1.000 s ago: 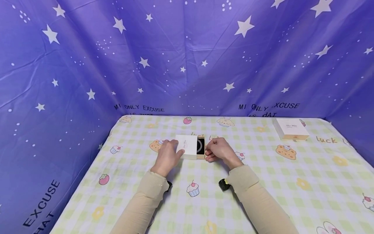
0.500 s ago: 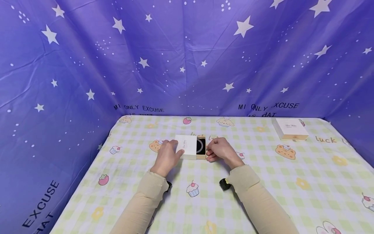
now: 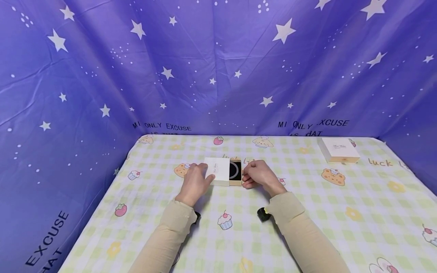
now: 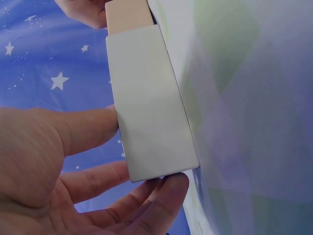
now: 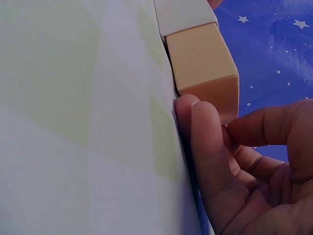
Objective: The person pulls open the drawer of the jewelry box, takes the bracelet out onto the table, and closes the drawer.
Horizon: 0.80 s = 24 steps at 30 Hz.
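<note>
A small gift box lies on the table, its white sleeve [image 3: 219, 170] partly off a tan drawer [image 3: 235, 182]. Inside the drawer, on black lining, shows part of a pale ring-shaped thing that looks like a bracelet [image 3: 235, 170]. My left hand [image 3: 196, 182] holds the sleeve, thumb on top and fingers around its left end, as the left wrist view shows. At the drawer's right end, my right hand [image 3: 259, 175] pinches something small on its front, probably a pull tab, mostly hidden by the fingertips. The rest of the drawer is hidden in the sleeve.
A second white box [image 3: 339, 149] with a tan front stands shut at the back right. The table wears a green-and-white checked cloth [image 3: 225, 246] with printed cartoons. Behind it hangs a purple curtain [image 3: 218, 76] with white stars.
The drawer has slid slightly to the right out of the sleeve along with my right hand, and more of the ring-shaped thing shows. My left hand stays put on the sleeve.
</note>
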Motion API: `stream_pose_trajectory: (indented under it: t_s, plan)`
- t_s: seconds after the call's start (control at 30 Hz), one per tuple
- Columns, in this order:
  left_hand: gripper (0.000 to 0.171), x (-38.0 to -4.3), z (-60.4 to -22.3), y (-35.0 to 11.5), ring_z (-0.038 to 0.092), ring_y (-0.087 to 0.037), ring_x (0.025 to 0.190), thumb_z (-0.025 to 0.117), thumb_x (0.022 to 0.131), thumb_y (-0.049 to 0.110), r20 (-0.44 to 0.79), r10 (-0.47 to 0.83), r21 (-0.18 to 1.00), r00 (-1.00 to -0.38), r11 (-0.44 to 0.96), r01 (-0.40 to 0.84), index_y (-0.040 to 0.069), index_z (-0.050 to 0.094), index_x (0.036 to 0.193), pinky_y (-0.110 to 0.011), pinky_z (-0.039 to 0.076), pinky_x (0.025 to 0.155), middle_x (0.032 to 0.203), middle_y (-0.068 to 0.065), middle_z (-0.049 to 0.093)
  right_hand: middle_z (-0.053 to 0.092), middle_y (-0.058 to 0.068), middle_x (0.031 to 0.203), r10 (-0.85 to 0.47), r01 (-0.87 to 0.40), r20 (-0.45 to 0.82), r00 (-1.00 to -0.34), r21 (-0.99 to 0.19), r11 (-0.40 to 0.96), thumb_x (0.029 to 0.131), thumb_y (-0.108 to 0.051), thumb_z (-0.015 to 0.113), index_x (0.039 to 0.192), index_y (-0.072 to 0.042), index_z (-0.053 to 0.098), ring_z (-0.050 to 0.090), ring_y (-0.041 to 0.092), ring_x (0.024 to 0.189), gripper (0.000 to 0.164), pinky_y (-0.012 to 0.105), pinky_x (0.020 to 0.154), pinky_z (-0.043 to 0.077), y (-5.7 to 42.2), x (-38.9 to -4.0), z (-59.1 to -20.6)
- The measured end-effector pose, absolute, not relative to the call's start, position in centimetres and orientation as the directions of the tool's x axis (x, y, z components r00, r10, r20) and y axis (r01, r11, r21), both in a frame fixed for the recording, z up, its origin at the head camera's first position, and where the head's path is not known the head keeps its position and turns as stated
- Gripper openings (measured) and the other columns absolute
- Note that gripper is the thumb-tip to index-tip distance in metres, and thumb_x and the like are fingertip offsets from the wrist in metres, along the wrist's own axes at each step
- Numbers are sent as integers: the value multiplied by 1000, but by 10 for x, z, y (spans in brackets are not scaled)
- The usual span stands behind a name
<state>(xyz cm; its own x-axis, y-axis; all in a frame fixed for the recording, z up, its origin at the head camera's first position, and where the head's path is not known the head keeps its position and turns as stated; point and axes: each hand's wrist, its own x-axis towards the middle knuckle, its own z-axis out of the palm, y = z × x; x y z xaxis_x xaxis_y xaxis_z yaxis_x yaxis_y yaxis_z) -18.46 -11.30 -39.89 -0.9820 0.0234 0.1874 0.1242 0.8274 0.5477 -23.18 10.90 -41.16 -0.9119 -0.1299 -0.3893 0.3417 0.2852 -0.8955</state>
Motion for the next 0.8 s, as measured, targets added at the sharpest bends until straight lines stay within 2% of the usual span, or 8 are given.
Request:
stream_pose_trajectory:
  t_s: [0.8]
  plan:
    - [42,-186,-401,-113,58,-31,98,74,84,20,174,17,548,-985,829,112,-1,64,119,-44,48,86,109,-20,61,62,14,71,-135,326,-382,-914,-891,317,91,-2,48,96,8,59,64,19,51,16,32,52,55,114,-233,-411]
